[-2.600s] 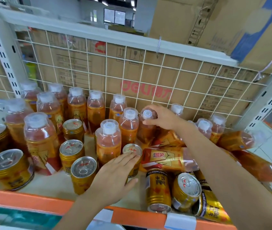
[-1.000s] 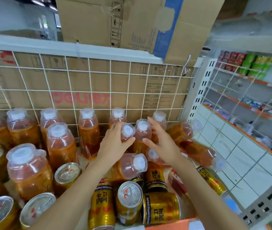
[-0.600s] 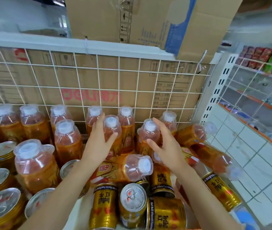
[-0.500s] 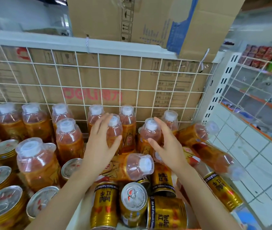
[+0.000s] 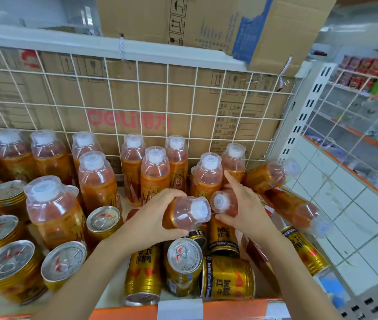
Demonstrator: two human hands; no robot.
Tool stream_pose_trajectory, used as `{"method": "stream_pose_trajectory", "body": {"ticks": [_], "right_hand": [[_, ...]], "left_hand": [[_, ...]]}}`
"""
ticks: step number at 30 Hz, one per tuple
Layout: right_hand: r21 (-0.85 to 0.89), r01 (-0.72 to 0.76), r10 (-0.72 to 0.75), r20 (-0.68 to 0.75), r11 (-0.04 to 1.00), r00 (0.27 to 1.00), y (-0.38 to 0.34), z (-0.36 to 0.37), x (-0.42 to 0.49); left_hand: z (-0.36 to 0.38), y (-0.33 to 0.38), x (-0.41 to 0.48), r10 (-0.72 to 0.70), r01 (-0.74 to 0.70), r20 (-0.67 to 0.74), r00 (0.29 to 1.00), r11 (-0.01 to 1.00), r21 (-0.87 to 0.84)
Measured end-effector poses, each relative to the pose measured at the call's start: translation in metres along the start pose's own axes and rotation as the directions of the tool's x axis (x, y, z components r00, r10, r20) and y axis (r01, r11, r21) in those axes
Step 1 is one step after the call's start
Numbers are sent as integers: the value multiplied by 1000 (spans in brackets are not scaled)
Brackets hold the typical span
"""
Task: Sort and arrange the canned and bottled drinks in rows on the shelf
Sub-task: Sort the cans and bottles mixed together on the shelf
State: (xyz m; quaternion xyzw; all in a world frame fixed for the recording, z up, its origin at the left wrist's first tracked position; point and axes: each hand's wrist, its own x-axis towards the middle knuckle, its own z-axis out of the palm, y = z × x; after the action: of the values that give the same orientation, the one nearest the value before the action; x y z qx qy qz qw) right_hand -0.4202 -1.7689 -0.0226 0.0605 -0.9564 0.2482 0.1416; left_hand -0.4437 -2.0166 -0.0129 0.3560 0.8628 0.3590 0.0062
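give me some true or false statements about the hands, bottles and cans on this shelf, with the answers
1. The left hand grips a bottle that is tipped over, cap towards the camera. True.
2. The right hand holds nothing. False: its fingers and thumb curl round a second bottle.
3. Every can on the shelf stands upright. False: a front can lies on its side, as do others near it.
4. A row of upright bottles stands along the wire grid at the back. True.
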Motion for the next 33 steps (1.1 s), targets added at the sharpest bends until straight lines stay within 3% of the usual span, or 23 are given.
{"method": "stream_pose_trajectory", "body": {"ticks": [5, 10, 13, 16, 21, 26, 33], "right_hand": [[-2, 22, -22, -99, 1000, 995, -4, -4, 1], [318, -80, 147, -192, 945, 970, -4, -24, 6], [536, -128, 284, -218, 834, 934, -4, -30, 6], [647, -141, 344, -199, 750, 917, -7, -34, 6], [653, -159, 351, -174, 740, 920, -7, -29, 0], [533, -242, 373, -152, 811, 915, -6, -31, -4], [420, -229, 348, -232, 878, 908, -21, -33, -31]], "left_hand": [[-4, -11, -3, -75, 22, -254, 964, 978, -207], [-4, -20, -6, -264, 111, -372, 890, 916, -386], [-4, -21, -9, -297, 97, -395, 869, 886, -454], [-3, -17, -13, -250, 51, -397, 883, 893, -447], [-4, -8, -18, -194, 29, -434, 880, 933, -359], [-6, -3, -24, -150, 62, -482, 863, 979, -193], [-6, 4, -45, -259, 221, -415, 873, 966, -138]]}}
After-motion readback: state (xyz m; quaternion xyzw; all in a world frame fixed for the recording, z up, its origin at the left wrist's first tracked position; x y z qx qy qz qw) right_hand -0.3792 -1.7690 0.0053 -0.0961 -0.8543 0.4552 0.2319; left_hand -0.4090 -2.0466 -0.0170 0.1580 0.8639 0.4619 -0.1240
